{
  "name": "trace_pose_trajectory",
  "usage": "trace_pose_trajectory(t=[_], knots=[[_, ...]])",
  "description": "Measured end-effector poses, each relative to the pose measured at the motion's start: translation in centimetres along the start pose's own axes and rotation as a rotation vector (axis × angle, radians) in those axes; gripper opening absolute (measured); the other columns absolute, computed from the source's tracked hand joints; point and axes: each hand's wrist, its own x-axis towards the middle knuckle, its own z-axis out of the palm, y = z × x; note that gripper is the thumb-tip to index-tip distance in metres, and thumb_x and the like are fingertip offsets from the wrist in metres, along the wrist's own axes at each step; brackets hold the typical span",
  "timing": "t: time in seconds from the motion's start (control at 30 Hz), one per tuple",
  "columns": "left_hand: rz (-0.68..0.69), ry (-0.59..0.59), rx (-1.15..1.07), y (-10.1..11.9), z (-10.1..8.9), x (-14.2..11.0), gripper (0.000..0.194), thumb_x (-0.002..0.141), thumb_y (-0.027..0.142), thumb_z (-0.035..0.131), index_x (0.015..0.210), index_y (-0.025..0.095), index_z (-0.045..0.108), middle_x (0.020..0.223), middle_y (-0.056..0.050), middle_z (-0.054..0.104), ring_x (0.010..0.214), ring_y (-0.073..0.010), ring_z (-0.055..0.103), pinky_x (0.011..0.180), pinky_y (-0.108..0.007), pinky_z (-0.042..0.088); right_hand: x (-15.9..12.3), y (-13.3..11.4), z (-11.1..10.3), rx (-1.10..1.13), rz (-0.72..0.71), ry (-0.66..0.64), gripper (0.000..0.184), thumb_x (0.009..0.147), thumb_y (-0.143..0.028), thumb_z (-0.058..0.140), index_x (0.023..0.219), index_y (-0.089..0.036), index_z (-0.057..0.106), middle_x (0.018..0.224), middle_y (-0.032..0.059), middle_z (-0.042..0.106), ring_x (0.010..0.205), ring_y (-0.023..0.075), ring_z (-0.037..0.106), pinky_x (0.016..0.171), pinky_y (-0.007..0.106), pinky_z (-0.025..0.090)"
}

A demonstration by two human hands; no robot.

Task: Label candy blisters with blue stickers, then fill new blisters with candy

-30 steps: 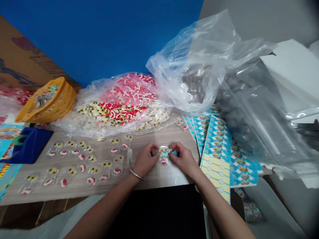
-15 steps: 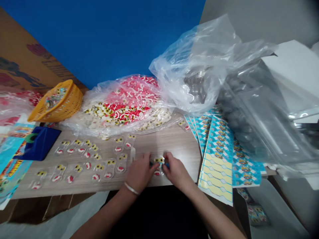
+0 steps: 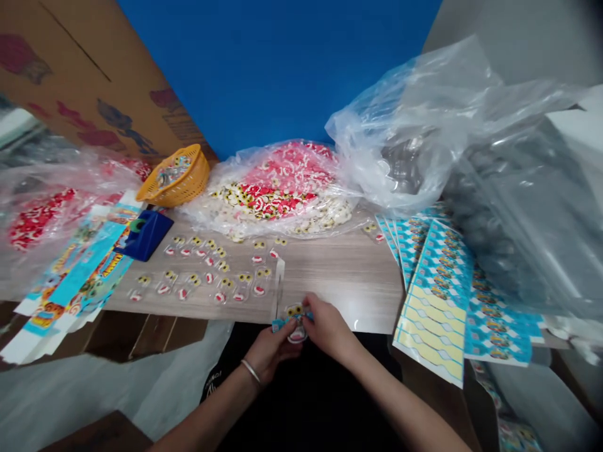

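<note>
Pale wood-grain covers the table (image 3: 325,267), backed by a blue panel (image 3: 277,69). At far left a printed cardboard box (image 3: 113,81) stands behind a clear bag of red-and-white pieces (image 3: 42,216). Flat printed card sleeves (image 3: 87,270) lie by that bag, partly under a dark blue tape dispenser (image 3: 149,235). Just behind the dispenser, a yellow basket (image 3: 191,187) tilts, with small packets inside. Next along, clear blister packs (image 3: 220,295) are laid out in loose rows, each with yellow-and-black eyes and a red-and-white mouth; behind them slumps an open plastic bag (image 3: 277,188) heaped with such pieces.

At the front edge, the left hand (image 3: 273,348), a pale band round its wrist, pinches one filled pack (image 3: 296,333) between thumb and fingers, low in front of the table. A blue label strip (image 3: 277,324) sticks out from the pack's left side. The right hand (image 3: 330,329) has thumb and forefinger pressed together on the pack's right edge; whether they grip plastic or label is too small to tell.

Farther right, blue label sheets (image 3: 438,282) fan out, the top one partly bare yellow backing. Beyond and behind them are bulky clear bags (image 3: 532,207) of transparent plastic.
</note>
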Motion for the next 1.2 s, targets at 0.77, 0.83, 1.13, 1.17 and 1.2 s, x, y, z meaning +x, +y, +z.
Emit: trace_pose_trajectory(t=[0.77, 0.83, 1.13, 1.17, 1.2], knots=[[0.468, -0.446, 0.061, 6.6, 5.0, -4.0, 0.033, 0.069, 0.044, 0.080, 0.070, 0.014, 0.067, 0.059, -0.001, 0.061, 0.053, -0.0104, 0.055, 0.054, -0.023, 0.049, -3.6, -1.0, -6.7, 1.124, -0.103, 0.024, 0.039, 0.072, -0.050, 0.077, 0.073, -0.017, 0.057, 0.049, -0.0090, 0.045, 0.039, 0.0032, 0.028, 0.039, 0.018, 0.015], [0.428, -0.573, 0.074, 6.6, 5.6, -4.2, 0.031, 0.073, 0.043, 0.077, 0.077, 0.013, 0.069, 0.062, -0.002, 0.063, 0.053, -0.0105, 0.056, 0.053, -0.023, 0.049, -3.5, -0.9, -6.2, 1.226, -0.141, 0.002, 0.042, 0.070, -0.051, 0.079, 0.072, -0.018, 0.054, 0.049, -0.0092, 0.044, 0.039, 0.0028, 0.028, 0.039, 0.017, 0.015], [0.293, -0.739, 0.047, 5.7, 6.3, -4.1, 0.033, 0.073, 0.041, 0.078, 0.090, 0.014, 0.069, 0.065, -0.002, 0.062, 0.053, -0.0103, 0.056, 0.053, -0.025, 0.052, -2.8, -0.9, -4.5, 1.349, -0.181, -0.151, 0.056, 0.058, -0.054, 0.086, 0.074, -0.020, 0.044, 0.051, -0.0096, 0.049, 0.034, 0.0018, 0.032, 0.035, 0.015, 0.015], [0.288, -0.741, 0.035, 5.7, 6.2, -4.0, 0.033, 0.074, 0.041, 0.078, 0.089, 0.014, 0.069, 0.065, -0.002, 0.062, 0.054, -0.0106, 0.057, 0.054, -0.025, 0.052, -2.7, -0.8, -4.5, 1.346, -0.172, -0.179, 0.057, 0.058, -0.055, 0.085, 0.073, -0.021, 0.043, 0.050, -0.0094, 0.049, 0.034, 0.0024, 0.033, 0.035, 0.015, 0.016], [0.291, -0.731, 0.018, 5.6, 6.2, -3.9, 0.032, 0.074, 0.041, 0.077, 0.089, 0.014, 0.068, 0.066, -0.002, 0.063, 0.056, -0.0111, 0.058, 0.055, -0.025, 0.052, -2.5, -0.7, -4.7, 1.332, -0.161, -0.188, 0.056, 0.059, -0.057, 0.084, 0.072, -0.021, 0.043, 0.049, -0.0089, 0.050, 0.033, 0.0031, 0.035, 0.035, 0.015, 0.017]])
